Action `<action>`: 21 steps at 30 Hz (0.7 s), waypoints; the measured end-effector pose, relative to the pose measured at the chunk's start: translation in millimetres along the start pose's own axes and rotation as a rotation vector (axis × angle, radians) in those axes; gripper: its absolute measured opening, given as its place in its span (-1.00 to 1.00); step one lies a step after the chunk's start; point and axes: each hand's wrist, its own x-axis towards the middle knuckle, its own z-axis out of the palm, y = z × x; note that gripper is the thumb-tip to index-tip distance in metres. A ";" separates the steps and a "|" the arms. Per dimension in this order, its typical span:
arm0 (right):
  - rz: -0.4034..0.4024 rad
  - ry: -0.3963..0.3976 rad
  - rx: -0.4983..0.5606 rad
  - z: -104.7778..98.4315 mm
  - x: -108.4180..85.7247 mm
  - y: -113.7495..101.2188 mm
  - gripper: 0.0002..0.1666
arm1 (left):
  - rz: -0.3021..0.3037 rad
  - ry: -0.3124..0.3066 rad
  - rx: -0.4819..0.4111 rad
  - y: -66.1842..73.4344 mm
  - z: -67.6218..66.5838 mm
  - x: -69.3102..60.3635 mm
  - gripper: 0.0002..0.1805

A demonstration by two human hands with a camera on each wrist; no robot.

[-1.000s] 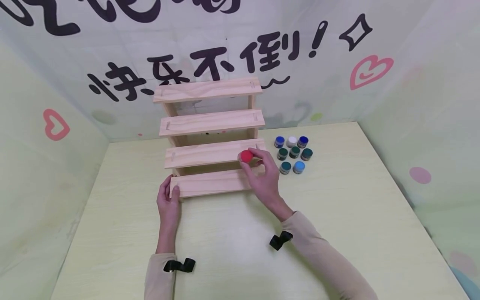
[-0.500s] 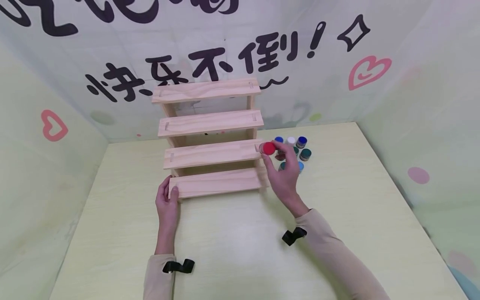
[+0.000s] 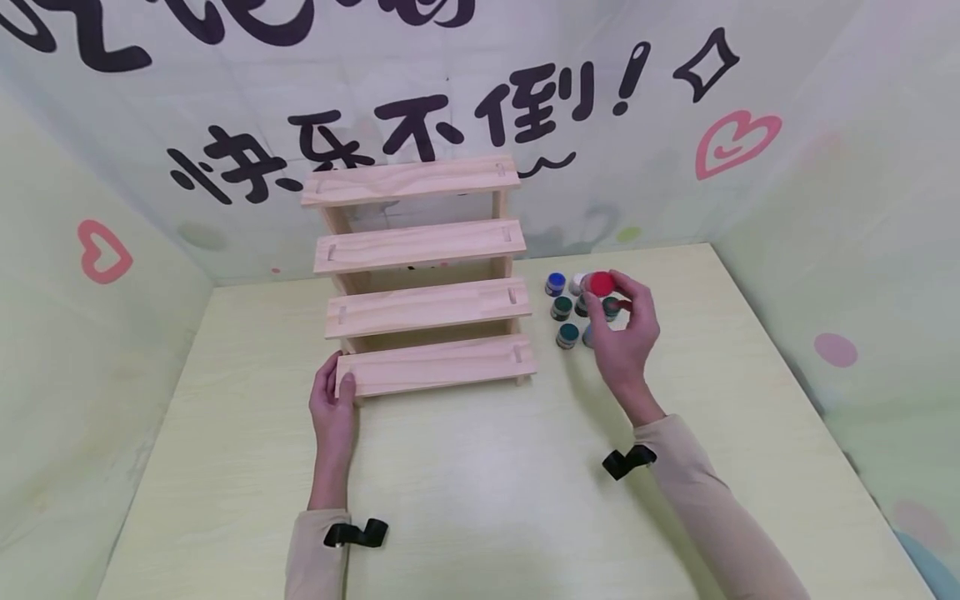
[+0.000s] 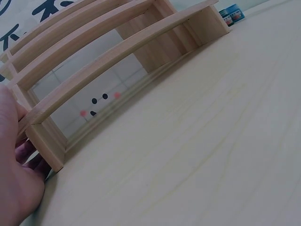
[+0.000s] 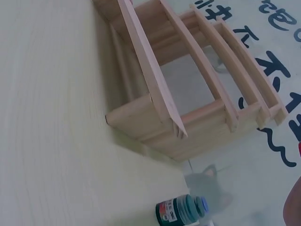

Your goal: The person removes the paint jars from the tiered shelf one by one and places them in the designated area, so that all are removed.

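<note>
A stepped wooden rack [image 3: 427, 304] with several plank shelves stands at the back of the table. My left hand [image 3: 333, 417] grips the left end of its lowest shelf, thumb on top and fingers behind; the left wrist view shows the fingers around that rack end [image 4: 46, 141]. Over the small jars at the rack's right, my right hand [image 3: 628, 337] pinches a small paint jar with a red lid [image 3: 602, 283] between thumb and fingers. In the right wrist view only a bit of that hand [image 5: 294, 205] shows at the right edge.
Several small paint jars stand right of the rack, among them a blue-lidded jar [image 3: 555, 284] and a dark green-lidded jar [image 3: 567, 336]. The right hand partly covers others. A printed cloth wall [image 3: 630, 183] closes off the back of the table [image 3: 465, 500].
My right hand has carried the red-lidded jar rightward, away from in front of the rack to above the other jars. The left hand keeps its grip on the rack.
</note>
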 end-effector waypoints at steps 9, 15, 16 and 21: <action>0.057 0.042 -0.092 -20.4 7.4 23.4 -0.55 | 0.001 0.001 -0.004 -1.0 -0.2 -0.4 -0.49; 0.102 0.077 -0.145 -30.2 6.6 40.8 -0.55 | -0.009 0.000 0.000 -0.3 0.1 -0.4 -0.49; 0.113 0.084 -0.155 -31.5 6.2 44.4 -0.55 | -0.010 0.000 0.001 -0.2 0.1 -0.3 -0.49; 0.177 0.075 -0.199 -42.3 2.1 82.3 -0.54 | -0.009 -0.002 0.001 -0.2 0.3 -0.2 -0.49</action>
